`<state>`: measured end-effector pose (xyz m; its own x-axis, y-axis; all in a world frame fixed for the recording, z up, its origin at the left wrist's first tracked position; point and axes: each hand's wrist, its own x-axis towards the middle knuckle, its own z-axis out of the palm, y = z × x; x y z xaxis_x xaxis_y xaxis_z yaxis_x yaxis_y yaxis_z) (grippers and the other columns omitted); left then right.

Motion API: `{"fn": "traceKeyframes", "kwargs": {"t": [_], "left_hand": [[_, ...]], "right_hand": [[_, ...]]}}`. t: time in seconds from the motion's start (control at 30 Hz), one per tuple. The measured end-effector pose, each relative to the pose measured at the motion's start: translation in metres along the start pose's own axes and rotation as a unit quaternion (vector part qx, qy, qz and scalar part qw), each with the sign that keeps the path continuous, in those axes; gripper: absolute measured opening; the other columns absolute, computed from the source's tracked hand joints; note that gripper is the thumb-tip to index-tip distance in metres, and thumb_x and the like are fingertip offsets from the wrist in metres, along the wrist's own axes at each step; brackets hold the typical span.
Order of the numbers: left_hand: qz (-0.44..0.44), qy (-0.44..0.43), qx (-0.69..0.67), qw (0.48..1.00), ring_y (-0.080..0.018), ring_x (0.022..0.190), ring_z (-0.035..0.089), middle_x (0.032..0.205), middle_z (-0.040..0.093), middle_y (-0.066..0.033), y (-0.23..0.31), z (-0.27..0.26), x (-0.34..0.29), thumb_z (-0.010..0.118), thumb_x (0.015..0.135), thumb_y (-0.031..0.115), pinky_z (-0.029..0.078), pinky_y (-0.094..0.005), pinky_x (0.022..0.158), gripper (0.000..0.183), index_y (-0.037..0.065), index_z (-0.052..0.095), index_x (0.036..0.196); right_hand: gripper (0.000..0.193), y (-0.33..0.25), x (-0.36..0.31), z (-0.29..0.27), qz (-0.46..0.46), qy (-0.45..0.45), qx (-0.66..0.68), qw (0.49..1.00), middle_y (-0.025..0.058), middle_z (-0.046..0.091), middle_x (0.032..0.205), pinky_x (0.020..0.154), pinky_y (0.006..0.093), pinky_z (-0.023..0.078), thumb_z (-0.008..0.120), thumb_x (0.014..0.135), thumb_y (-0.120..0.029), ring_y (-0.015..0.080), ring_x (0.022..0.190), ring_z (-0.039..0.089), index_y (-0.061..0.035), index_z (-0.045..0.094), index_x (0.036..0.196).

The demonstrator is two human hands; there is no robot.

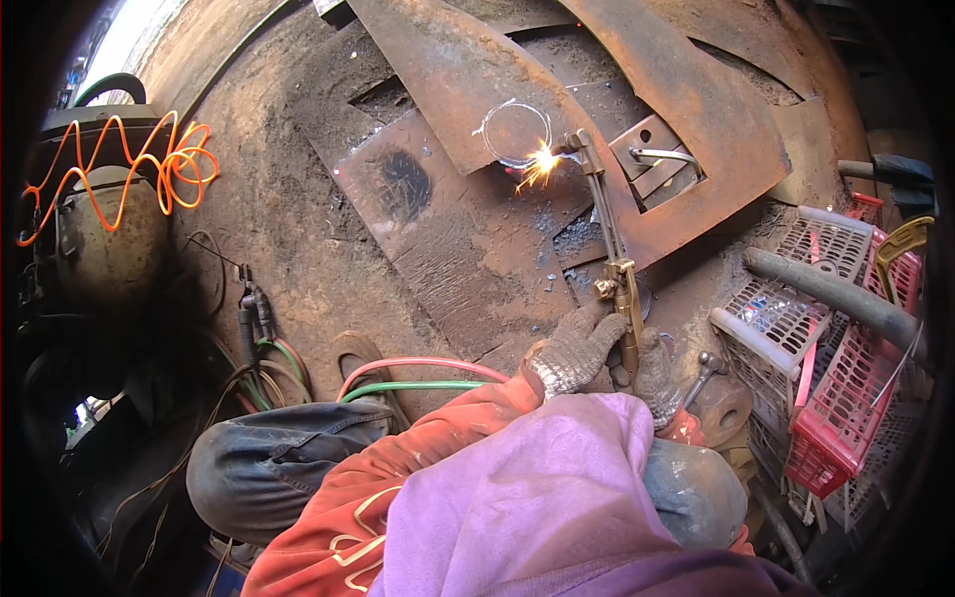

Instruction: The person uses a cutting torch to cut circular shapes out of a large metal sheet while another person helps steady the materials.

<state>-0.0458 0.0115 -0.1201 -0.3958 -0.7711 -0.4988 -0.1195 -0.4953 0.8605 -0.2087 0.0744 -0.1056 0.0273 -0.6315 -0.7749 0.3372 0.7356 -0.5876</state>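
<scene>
A brass cutting torch point(607, 224) with long tubes reaches away from me over rusty steel plate point(443, 75). My left hand point(580, 350), in a grey knit glove, closes around the torch body from the left. My right hand point(656, 378), gloved the same way, grips the lower handle, its fingers partly hidden by the torch and the purple cloth. Bright orange sparks point(540, 164) burst at the torch head, on the lower right part of a chalk circle point(517, 132) drawn on the plate. Below lies another flat plate point(438, 239) with a dark scorched patch.
Red and green hoses point(423, 374) run by my left knee. Red and grey plastic crates point(846, 418) with a thick bar point(831, 289) across stand at right, near a hammer point(704, 373). At left are an orange coiled hose point(119, 179) and a welding lead holder point(254, 303).
</scene>
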Motion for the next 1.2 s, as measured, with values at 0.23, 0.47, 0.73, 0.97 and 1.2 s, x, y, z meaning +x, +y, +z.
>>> {"fn": "traceKeyframes", "kwargs": {"t": [0.23,0.47,0.73,0.97,1.2], "left_hand": [[-0.003,-0.014,-0.026,1.000,-0.0193,0.085,0.063,0.097,0.068,-0.0132,0.003,-0.001,-0.001,0.057,0.097,0.027,0.051,-0.0335,0.077,0.034,-0.001,0.062,0.115],[-0.016,-0.029,-0.032,0.999,-0.0188,0.086,0.063,0.097,0.068,-0.0122,0.017,-0.006,-0.003,0.058,0.097,0.027,0.051,-0.0334,0.078,0.034,-0.001,0.062,0.115],[0.001,-0.016,-0.026,1.000,-0.0198,0.087,0.064,0.096,0.069,-0.0129,0.012,-0.004,-0.003,0.057,0.097,0.027,0.051,-0.0340,0.079,0.034,-0.001,0.063,0.115],[-0.001,-0.002,-0.015,1.000,-0.0213,0.088,0.065,0.098,0.069,-0.0140,0.003,-0.001,-0.003,0.057,0.097,0.028,0.051,-0.0347,0.081,0.034,-0.001,0.064,0.113],[-0.004,-0.013,-0.051,0.999,-0.0207,0.089,0.064,0.098,0.069,-0.0143,0.010,-0.003,-0.004,0.057,0.097,0.027,0.051,-0.0342,0.082,0.034,-0.001,0.062,0.116]], "right_hand": [[0.063,-0.006,-0.004,0.000,0.003,-0.005,-0.034,0.999,0.0008,0.064,0.080,0.050,0.0207,0.043,0.043,0.095,-0.065,0.0070,0.061,0.055,-0.0059,0.062,0.108],[0.065,-0.002,-0.003,-0.004,-0.034,-0.029,-0.070,0.997,0.0021,0.066,0.082,0.054,0.0226,0.045,0.039,0.097,-0.065,0.0086,0.063,0.057,-0.0050,0.063,0.107],[0.069,0.003,-0.001,-0.008,-0.015,-0.028,-0.045,0.999,0.0024,0.067,0.087,0.056,0.0228,0.048,0.040,0.095,-0.067,0.0087,0.068,0.060,-0.0042,0.062,0.111],[0.064,0.005,-0.001,-0.003,-0.022,-0.009,-0.045,0.999,0.0034,0.067,0.091,0.060,0.0234,0.049,0.040,0.098,-0.062,0.0095,0.073,0.062,-0.0034,0.061,0.114],[0.059,-0.007,-0.005,-0.005,0.001,-0.025,-0.092,0.995,0.0043,0.067,0.091,0.061,0.0248,0.049,0.041,0.100,-0.056,0.0101,0.074,0.061,-0.0028,0.063,0.110]]}}
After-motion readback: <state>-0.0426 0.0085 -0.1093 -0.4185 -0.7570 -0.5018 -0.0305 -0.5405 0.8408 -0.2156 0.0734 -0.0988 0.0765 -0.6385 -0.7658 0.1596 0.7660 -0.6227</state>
